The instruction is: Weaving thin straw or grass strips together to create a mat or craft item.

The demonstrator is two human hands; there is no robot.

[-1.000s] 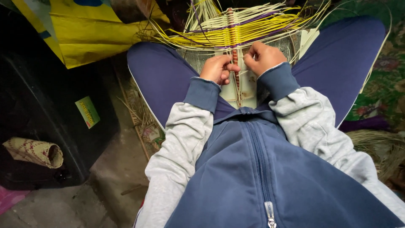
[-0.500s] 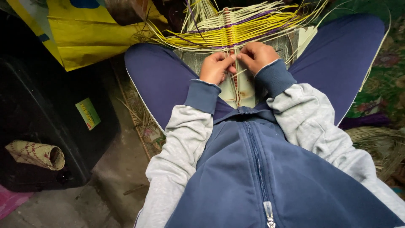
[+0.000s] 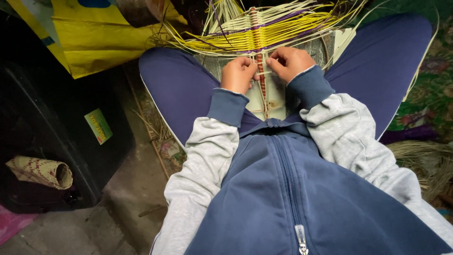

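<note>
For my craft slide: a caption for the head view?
Left hand and right hand pinch a pale strand at the red-wrapped spine of yellow woven strips.

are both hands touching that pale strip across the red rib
Touching. In the head view the left hand and right hand each pinch an end of the pale strip.

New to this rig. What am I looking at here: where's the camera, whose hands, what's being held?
There is one view, from a camera worn on a person's head, looking down at their own lap. No machine is involved. The left hand and right hand are bare and meet at a pale strip, pinching it between the fingertips. The strip crosses a reddish central rib of a half-woven mat of yellow, cream and purple strands lying across the knees. A rolled woven mat and a yellow bag lie to the person's left.
</note>
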